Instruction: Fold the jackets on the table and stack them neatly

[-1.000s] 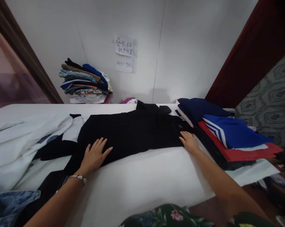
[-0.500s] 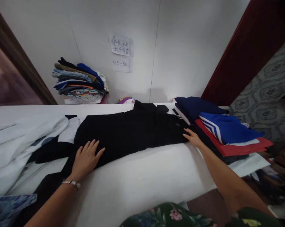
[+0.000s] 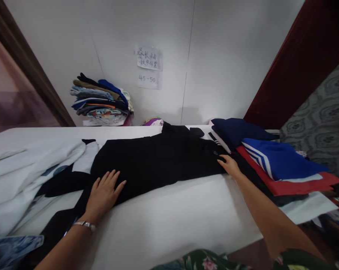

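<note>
A black jacket (image 3: 147,161) lies stretched lengthwise across the white-covered table (image 3: 158,213), its collar part toward the wall. My left hand (image 3: 103,193) rests palm down on its left part, fingers spread, a metal bracelet on the wrist. At the jacket's right end, my right hand (image 3: 230,165) has thumb and fingers closed on the cloth near a small round button-like spot; some of its fingers are hidden. Dark cloth continues under my left forearm toward the lower left.
White garments (image 3: 26,168) with black and grey parts lie at the left, with blue denim (image 3: 14,245) nearer. Folded clothes (image 3: 102,99) are stacked at the back left. A pile with a blue striped garment (image 3: 284,157) stands at the right. Paper signs (image 3: 149,67) hang on the wall.
The view has shifted slightly, so everything sits a little lower and farther right. Both hands keep their places on the black jacket, which lies as before.
</note>
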Available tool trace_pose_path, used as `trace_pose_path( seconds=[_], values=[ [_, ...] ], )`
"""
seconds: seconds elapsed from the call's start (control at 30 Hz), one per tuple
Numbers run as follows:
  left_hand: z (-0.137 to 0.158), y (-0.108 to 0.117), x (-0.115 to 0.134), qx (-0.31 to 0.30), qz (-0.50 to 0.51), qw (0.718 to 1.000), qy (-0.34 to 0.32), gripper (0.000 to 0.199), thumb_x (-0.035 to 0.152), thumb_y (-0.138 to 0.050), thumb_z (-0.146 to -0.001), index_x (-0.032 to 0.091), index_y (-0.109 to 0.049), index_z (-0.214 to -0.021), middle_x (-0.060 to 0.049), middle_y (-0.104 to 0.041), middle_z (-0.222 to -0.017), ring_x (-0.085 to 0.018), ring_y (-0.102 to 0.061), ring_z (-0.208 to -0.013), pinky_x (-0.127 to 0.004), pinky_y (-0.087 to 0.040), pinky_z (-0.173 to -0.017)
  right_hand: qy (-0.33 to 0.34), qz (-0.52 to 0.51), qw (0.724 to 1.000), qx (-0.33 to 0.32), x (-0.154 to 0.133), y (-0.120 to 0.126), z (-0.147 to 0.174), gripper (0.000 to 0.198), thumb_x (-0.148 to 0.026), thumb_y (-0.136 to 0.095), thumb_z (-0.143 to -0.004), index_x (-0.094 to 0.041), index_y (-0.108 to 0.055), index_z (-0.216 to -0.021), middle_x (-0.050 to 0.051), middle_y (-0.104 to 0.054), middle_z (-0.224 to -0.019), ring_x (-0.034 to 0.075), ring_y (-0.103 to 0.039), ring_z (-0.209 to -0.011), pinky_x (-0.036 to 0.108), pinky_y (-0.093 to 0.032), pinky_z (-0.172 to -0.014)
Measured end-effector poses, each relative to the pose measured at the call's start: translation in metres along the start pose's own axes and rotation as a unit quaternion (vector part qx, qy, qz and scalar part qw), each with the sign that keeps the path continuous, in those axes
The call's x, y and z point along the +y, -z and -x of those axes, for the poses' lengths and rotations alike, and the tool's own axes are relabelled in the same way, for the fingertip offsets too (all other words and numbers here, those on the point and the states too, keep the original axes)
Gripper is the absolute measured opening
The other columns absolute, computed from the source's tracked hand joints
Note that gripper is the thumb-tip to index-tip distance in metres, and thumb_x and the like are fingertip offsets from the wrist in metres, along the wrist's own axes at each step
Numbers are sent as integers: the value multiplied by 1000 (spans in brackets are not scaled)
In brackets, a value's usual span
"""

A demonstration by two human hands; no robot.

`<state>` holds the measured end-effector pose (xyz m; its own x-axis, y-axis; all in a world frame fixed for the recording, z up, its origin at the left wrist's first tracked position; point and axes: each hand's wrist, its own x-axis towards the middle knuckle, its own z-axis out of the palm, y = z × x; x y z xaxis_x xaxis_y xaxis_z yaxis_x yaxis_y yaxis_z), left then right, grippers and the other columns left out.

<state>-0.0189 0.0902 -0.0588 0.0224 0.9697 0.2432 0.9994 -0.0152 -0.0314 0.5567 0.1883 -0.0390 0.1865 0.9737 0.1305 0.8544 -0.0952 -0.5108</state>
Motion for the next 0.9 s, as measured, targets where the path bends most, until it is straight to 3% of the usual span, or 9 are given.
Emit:
trace_pose_path(
  seconds=[0.2, 0.33, 0.47, 0.63, 0.73, 0.9],
  values=[
    [1, -10, -2, 8, -4, 1000, -16, 59, 41, -31, -90, 16, -61, -135, -14, -50, -151, -33, -36, -145, -54, -26, -117, -14, -40, 997, -71, -28, 6, -20, 43, -16, -65, -74, -20, -72, -116, 9, -71, -123, 28, -59, -124, 40, -38, -113],
    [1, -10, -2, 18, 4, 1000, -7, 60, 42, -33, -90, 17, -59, -138, -13, -50, -151, -32, -36, -146, -53, -25, -118, -24, -109, 987, -117, -62, -9, -50, 27, -31, -61, -85, -18, -76, -103, 9, -75, -109, 26, -69, -104, 38, -50, -99],
    [1, -5, 2, 12, 5, 1000, 4, 62, 44, -35, -90, 14, -57, -139, -14, -50, -151, -32, -37, -145, -52, -26, -118, -69, -174, 967, -172, -90, -29, -73, 33, -47, -63, -85, -16, -74, -80, 10, -75, -78, 25, -71, -74, 41, -58, -76],
    [2, -2, 3, 14, 2, 1000, 7, 64, 45, -33, -90, 14, -55, -142, -14, -48, -152, -31, -38, -145, -53, -28, -117, -84, -265, 936, -216, -108, -46, -76, 39, -56, -68, -80, -17, -72, -80, 8, -73, -68, 24, -71, -71, 37, -59, -69],
    [3, -4, 2, 16, 6, 1000, -1, 64, 44, -32, -91, 13, -56, -141, -15, -47, -152, -32, -37, -145, -53, -27, -118, -94, -293, 931, -197, -112, -50, -78, 35, -50, -73, -77, -16, -72, -85, 9, -74, -70, 25, -72, -72, 37, -59, -68],
    [4, -4, 2, 25, 13, 1000, 5, 61, 46, -31, -93, 17, -57, -140, -12, -48, -153, -29, -36, -146, -51, -24, -119, -77, -325, 939, -81, -110, -44, -93, 38, -52, -63, -85, -19, -71, -101, 4, -76, -79, 22, -72, -82, 32, -58, -79]
  ],
)
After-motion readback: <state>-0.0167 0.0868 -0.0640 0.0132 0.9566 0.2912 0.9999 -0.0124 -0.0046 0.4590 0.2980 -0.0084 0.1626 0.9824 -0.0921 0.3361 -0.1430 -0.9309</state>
